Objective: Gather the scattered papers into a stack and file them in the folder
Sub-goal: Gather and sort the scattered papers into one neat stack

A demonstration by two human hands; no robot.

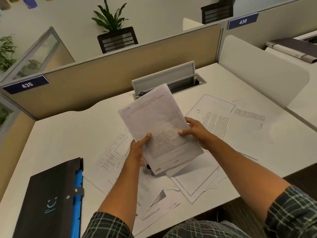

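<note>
A person seated at a white office desk [68,134] holds a stack of papers [159,127] up above the middle of the desk, tilted so its printed face shows. The left hand [139,150] grips the stack's lower left edge, thumb curled over the front and the other fingers hidden behind the sheets. The right hand [193,131] holds the stack's right edge, thumb pressed flat on the front and fingers wrapped behind; how those hidden fingers lie cannot be told. Both forearms are bare below rolled green plaid sleeves [291,213]. Beneath the hands, loose printed sheets [214,124] lie scattered and overlapping across the desk, from its centre toward the right side and down to the near edge, one sheet [154,210] overhanging that near edge. A black folder [49,200] with a blue expanding spine and a small smiling mark on its cover lies closed at the desk's near left corner, apart from the papers. At the desk's far edge a grey cable tray [171,78] stands with its lid raised. Behind it runs a tan partition [103,73] bearing number plates 435 [27,84] and 436 [242,21], with potted plants [111,26] on top. A white divider [260,69] stands along the desk's right edge.
</note>
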